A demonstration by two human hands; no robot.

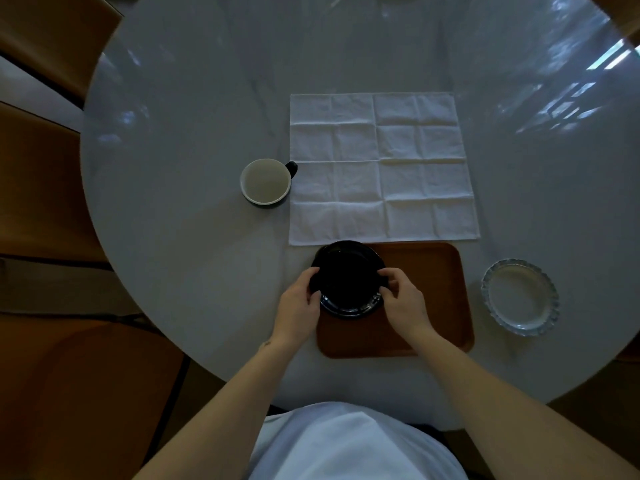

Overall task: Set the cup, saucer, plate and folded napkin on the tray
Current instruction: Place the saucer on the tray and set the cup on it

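Item 1, nearest: your white shirt (349, 441), both bare forearms reaching forward from it across the near edge of the round table (173, 168).

Item 2: your left hand (299, 303) and right hand (401, 301), each grasping an opposite edge of the black saucer (348, 278), fingers curled over the rim. You held it from both sides, likely to keep it level as it went down.

Item 3: the saucer itself lay between your two hands, over the far left corner of the tray, its far edge reaching just past the tray's far rim. Whether it already rested on the tray or hung just above it could not be told.

Item 4: the brown tray (429, 289), rectangular with rounded corners, set directly before you so that every piece could be reached. Its right half was bare.

Item 5: the clear scalloped plate (519, 297), on the table just right of the tray, untouched, well apart from your right hand.

Item 6: the cup (266, 181), pale inside with a dark handle pointing right, upright on the table to the far left of the tray, empty as far as could be seen.

Item 7, farthest: the white napkin (381, 168), spread flat and creased, not yet folded, its near edge touching the tray's far rim.
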